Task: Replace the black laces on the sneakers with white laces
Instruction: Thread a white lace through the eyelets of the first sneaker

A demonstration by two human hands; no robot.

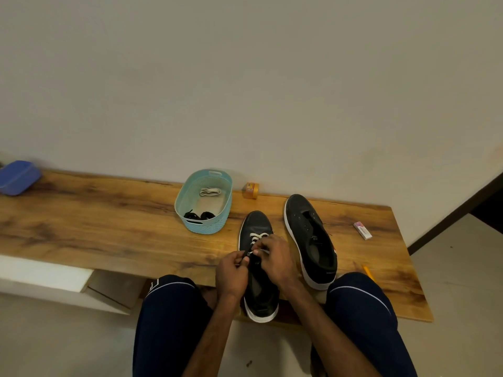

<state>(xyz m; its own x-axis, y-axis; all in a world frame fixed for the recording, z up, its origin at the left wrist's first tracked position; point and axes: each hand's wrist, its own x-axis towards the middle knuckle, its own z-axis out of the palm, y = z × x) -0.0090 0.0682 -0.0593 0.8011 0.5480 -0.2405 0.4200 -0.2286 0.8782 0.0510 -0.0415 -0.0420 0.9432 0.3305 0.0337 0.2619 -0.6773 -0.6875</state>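
Two black sneakers with white soles lie on the wooden table [109,227]. The left sneaker [255,227] carries a white lace [257,236] crossed through its front eyelets. My left hand [234,270] pinches the sneaker's left eyelet edge. My right hand [275,259] pinches the white lace end over the tongue. The right sneaker [310,235] has bare eyelets and no lace. A teal basket [205,227] behind holds a bundled white lace [210,191] and the black laces [198,215].
An orange jar [251,190] stands by the wall behind the sneakers. A small white box [362,230] lies at the right, a yellow pencil [367,271] near the front edge. A blue container [17,177] sits far left. My knees flank the table edge.
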